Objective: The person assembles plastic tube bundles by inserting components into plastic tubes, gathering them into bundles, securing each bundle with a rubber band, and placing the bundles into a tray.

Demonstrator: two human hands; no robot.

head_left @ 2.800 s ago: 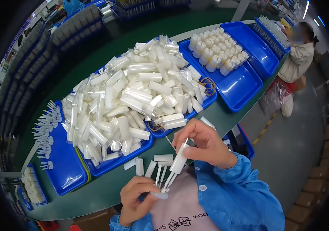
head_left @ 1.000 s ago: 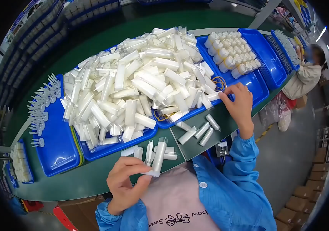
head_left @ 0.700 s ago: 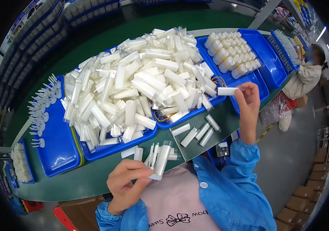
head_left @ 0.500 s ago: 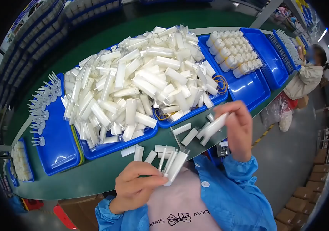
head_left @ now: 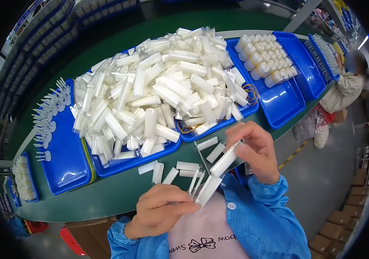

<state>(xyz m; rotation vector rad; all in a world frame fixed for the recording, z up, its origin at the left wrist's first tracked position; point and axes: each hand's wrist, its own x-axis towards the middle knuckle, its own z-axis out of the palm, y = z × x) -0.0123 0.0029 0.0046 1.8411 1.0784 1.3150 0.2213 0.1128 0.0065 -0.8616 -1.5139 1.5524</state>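
My left hand pinches a small pronged part at its base, thin white prongs pointing up and one white sleeve standing over it. Between the fingers of my right hand is a second white sleeve, tilted, its lower end close to the top of the first; whether they touch I cannot tell. Loose white sleeves lie on the green table beyond my hands. Behind them a big heap of wrapped white sleeves covers blue trays.
Clear pronged parts line the edge of a blue tray at left. Bundled white pieces fill part of a blue tray at right. Rubber bands lie by the heap. A person sits at far right.
My right hand has taken a white sleeve from near the heap's right edge and brought it down and left to the part in my left hand. My left hand has shifted slightly right.
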